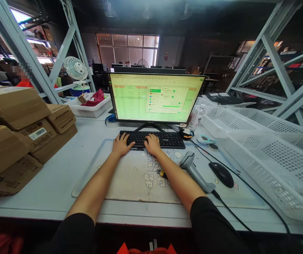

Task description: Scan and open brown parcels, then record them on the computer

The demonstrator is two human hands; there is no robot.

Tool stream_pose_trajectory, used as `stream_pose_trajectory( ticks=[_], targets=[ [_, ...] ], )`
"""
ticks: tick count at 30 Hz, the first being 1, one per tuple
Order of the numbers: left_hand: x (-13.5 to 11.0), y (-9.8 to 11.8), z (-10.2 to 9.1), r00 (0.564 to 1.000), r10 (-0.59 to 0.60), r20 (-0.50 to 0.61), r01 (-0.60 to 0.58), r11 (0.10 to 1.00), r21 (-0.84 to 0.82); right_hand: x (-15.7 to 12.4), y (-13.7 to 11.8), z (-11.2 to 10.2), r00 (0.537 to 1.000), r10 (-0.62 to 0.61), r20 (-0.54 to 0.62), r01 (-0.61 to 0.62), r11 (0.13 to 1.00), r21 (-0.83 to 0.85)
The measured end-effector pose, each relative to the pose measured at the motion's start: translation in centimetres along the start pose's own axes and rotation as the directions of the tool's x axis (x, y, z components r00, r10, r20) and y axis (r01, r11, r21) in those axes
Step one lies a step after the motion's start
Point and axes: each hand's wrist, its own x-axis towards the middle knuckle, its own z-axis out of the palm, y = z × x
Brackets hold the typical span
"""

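Your left hand [120, 145] and right hand [153, 144] both lie on one black keyboard [164, 140], at 12 o'clock from you. Both are relaxed and released, with the fingers spread over the keys, touching them but grasping nothing. Your bare forearms angle inward from black sleeves and rest over a pale printed mat [133, 183] on the white counter [53, 183].

Just beside your right forearm, at 1 o'clock, lies one grey barcode scanner [193, 171], its black cable running toward the counter's near edge. One black mouse [221, 175] sits just right of it. At 9 to 10 o'clock, a stack of about six flat cardboard boxes [14, 137] stands near your left forearm.

Beyond the keyboard stands one monitor [154, 98], showing a green-tinted spreadsheet and a pop-up window. To its right are one plastic water bottle [197, 118] and at least two white perforated plastic baskets [273, 169], which fill the counter's right side. One more white basket [89, 111], holding a red bag [94, 98], sits at 11 o'clock, with one white desk fan [75, 68] behind it.

Farther off at 10 o'clock, a co-worker in an orange top [24, 84] stands past a steel shelving upright [24, 53].
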Motion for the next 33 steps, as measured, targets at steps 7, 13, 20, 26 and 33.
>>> stream_pose_trajectory(
  ticks=[7, 13, 20, 26, 33],
  targets=[
    [0.6, 0.6, 0.3, 0.999, 0.039, -0.016, -0.039, 0.999, 0.013, 0.0, -0.1, -0.1, 1.0, 0.0, -0.013, 0.0, 1.0, 0.012],
    [0.7, 0.1, -0.4, 0.999, -0.005, -0.049, 0.001, 0.996, -0.088, 0.1, 0.1, 0.2, 1.0, -0.004, -0.027, 0.005, 0.999, 0.048],
    [0.8, -1.8, -0.9, 0.996, -0.086, -0.035, 0.08, 0.988, -0.135, 0.6, 0.6, 0.8, 0.999, -0.015, -0.035, 0.018, 0.996, 0.083],
    [1.1, -1.2, -0.7, 0.997, -0.054, -0.046, 0.049, 0.992, -0.118, 0.5, 0.5, 0.8, 0.999, -0.017, -0.045, 0.021, 0.996, 0.092],
    [0.8, 0.1, -0.5, 0.997, -0.018, -0.081, 0.013, 0.998, -0.067, 0.0, 0.1, 0.3, 0.999, -0.019, -0.038, 0.021, 0.998, 0.067]
  ],
)
